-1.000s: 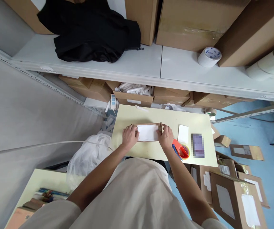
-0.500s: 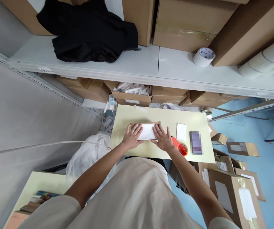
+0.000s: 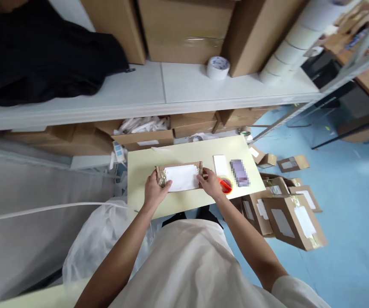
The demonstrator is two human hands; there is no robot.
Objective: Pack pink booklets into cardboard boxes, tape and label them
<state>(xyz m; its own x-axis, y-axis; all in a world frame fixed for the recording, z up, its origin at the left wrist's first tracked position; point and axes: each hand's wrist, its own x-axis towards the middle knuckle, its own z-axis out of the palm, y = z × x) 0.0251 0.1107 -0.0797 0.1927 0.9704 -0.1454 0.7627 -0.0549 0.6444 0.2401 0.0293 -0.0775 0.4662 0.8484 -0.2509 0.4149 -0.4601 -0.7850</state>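
Note:
A flat cardboard box (image 3: 180,164) with a white label (image 3: 182,178) on top and clear tape at its ends is held over the pale yellow table (image 3: 141,205). My left hand (image 3: 156,188) grips its left end, thumb on top. Around the right end closes my right hand (image 3: 208,182), thumb at the label's edge. Just right of that hand is a red tape dispenser (image 3: 225,185). Beyond it lie a stack of white paper (image 3: 219,164) and a blurred-out purple, phone-shaped item (image 3: 239,173).
A white shelf (image 3: 184,87) crosses above the table, holding a white tape roll (image 3: 218,68), large cartons and a black garment (image 3: 49,55). Several labelled boxes (image 3: 295,220) stand on the blue floor at right. A translucent plastic bag (image 3: 99,239) hangs at left.
My hands have gone from lying flat on the label to gripping the box's two ends, uncovering more of the label. The view has swung to the right.

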